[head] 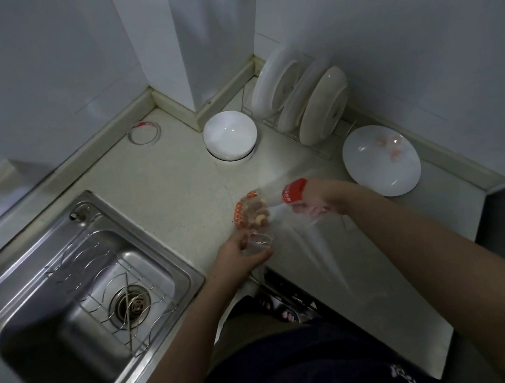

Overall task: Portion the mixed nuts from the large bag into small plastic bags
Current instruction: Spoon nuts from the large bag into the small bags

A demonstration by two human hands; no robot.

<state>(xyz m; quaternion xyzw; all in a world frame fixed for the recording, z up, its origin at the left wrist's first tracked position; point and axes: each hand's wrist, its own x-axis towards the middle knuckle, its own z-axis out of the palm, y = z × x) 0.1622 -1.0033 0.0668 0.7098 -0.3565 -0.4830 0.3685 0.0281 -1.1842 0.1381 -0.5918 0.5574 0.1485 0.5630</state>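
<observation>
Left hand (pixel 236 253) grip: pinched on mouth of small plastic bag (pixel 258 242), over counter (pixel 180 180) edge. Right hand (pixel 318 198) grip: curled round large bag (pixel 292 193), held tilted, with mixed nuts (pixel 255 214) gathered at lower end, just above small plastic bag. Beyond: white bowl (pixel 229 135), plate (pixel 381 161). Sink (pixel 83 289) at left.

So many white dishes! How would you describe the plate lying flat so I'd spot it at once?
From the steel sink, look across the counter to the dish rack by the right wall. The plate sits just beside it. Unlike the racked plates standing on edge, it lies flat with pinkish marks.
</observation>
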